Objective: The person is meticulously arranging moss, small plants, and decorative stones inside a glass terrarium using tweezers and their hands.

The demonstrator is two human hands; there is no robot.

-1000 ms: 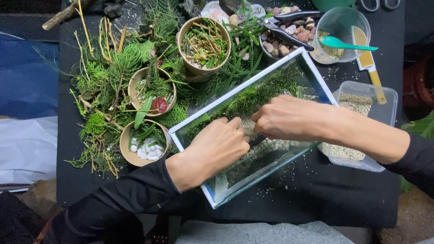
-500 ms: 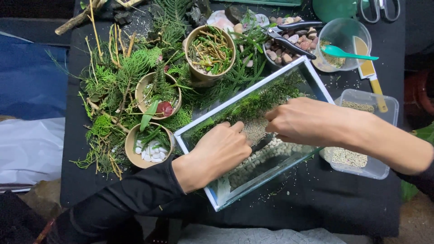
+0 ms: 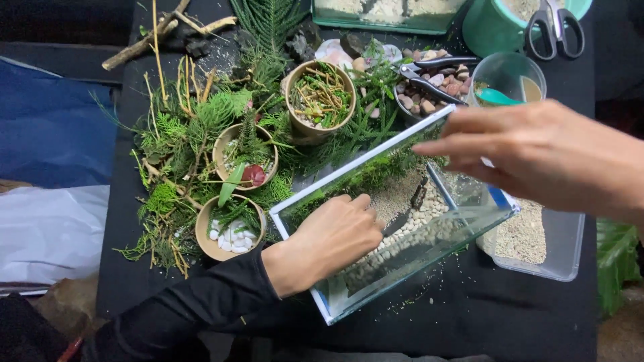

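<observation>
On the black worktop (image 3: 510, 322), at the left side, green fern bits and moss (image 3: 194, 134) are lying in a soft, messy heap. Three round brown pots are sitting in the greens. The nearest pot (image 3: 229, 228) is holding smooth white pebbles. The middle pot (image 3: 245, 157) is holding a leaf and a small red thing. The far pot (image 3: 319, 95) is holding thin sticks.

Moving right, the left hand (image 3: 333, 240) is reaching into the glass tank (image 3: 396, 214). The tank is a clear box with straight thin walls, sitting slanted in the middle of the worktop. The fingers are curled down inside it, and I cannot tell if they are holding anything. Inside, moss is lining the far wall, pale sand is lying in the middle, and a band of small round pebbles (image 3: 402, 245) is running along the near glass.

The hand is pushing close to thin glass. I think a hard push could be tipping or sliding the tank, or scraping the pebbles out of their row. The sleeve could be dragging loose greens in too.

Farther right, the right hand (image 3: 537, 154) is hovering over the tank's far end with its fingers spread flat and holding nothing. Under it a clear plastic tub (image 3: 537, 234) of gritty sand is sitting just beside the tank. A low swing could be knocking the small clear cup (image 3: 506, 77) with the teal spoon, or spilling sand.
</observation>
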